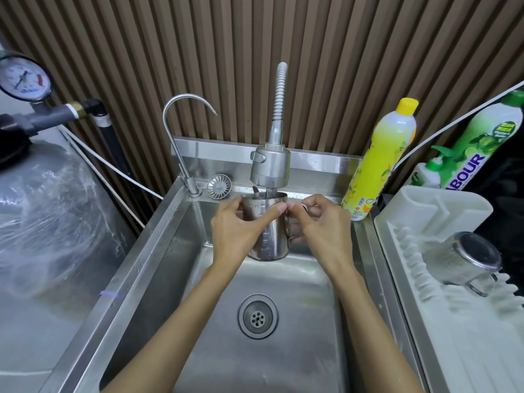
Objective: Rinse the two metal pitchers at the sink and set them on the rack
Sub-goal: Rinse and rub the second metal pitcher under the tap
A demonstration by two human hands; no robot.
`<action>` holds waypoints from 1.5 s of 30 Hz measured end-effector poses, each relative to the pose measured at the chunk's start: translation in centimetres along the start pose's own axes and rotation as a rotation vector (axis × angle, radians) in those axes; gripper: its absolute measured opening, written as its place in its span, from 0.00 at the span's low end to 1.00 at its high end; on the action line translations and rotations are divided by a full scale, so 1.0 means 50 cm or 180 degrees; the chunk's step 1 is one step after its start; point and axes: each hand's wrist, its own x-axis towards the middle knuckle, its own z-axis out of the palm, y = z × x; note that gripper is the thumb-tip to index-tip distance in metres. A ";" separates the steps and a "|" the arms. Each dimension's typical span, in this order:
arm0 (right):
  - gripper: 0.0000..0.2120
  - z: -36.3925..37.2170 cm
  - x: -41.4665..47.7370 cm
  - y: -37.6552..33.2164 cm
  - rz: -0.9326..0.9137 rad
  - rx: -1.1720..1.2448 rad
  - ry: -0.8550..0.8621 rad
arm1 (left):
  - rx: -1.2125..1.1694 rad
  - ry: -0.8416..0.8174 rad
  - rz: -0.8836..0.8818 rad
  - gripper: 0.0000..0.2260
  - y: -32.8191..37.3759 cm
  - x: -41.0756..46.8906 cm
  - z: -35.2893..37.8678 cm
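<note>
A metal pitcher (pixel 270 241) is held upright over the steel sink (pixel 175 265), right under the spray faucet head (pixel 270 165), and water runs into it. My left hand (pixel 241 225) grips its body from the left, thumb across the front near the rim. My right hand (pixel 320 225) holds it at the handle side, fingers curled; the handle is mostly hidden. A second metal pitcher (pixel 465 258) lies upside down and tilted on the white dish rack (pixel 442 321) at the right.
A thin gooseneck tap (pixel 181 131) and a loose strainer (pixel 219 186) sit at the sink's back left. The drain (pixel 257 316) is at the basin's middle. A yellow dish soap bottle (pixel 381 163) and a green one (pixel 482 143) stand behind the rack. A wrapped tank (pixel 48 211) is on the left.
</note>
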 end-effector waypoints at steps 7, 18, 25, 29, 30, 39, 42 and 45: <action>0.09 -0.026 0.001 -0.017 -0.0701 -0.1007 0.0305 | -0.0819 -0.0571 -0.0233 0.20 -0.011 0.007 0.025; 0.08 0.052 0.010 0.042 0.0209 0.1770 -0.0222 | -0.0305 0.0389 0.0912 0.32 0.011 0.024 0.001; 0.08 0.043 -0.011 0.018 0.0514 0.1473 -0.0161 | 0.0138 0.0552 0.0661 0.35 0.006 0.002 -0.015; 0.10 0.016 -0.016 -0.004 0.0375 0.0656 0.0093 | 0.0046 0.0328 0.0247 0.23 -0.006 -0.010 -0.009; 0.11 0.007 -0.012 -0.008 0.0336 0.0395 0.0113 | -0.0056 0.0209 0.0124 0.18 -0.008 -0.011 -0.006; 0.10 -0.029 -0.001 -0.028 -0.0263 -0.0680 0.0227 | -0.1216 -0.0513 -0.0290 0.19 -0.018 -0.007 0.035; 0.12 -0.017 0.007 -0.005 -0.0137 0.0210 0.0055 | -0.1698 -0.0366 -0.0195 0.26 -0.007 -0.001 0.044; 0.11 0.000 0.013 0.015 0.0108 0.1271 -0.0214 | -0.1689 -0.0041 -0.0004 0.36 -0.006 0.006 0.045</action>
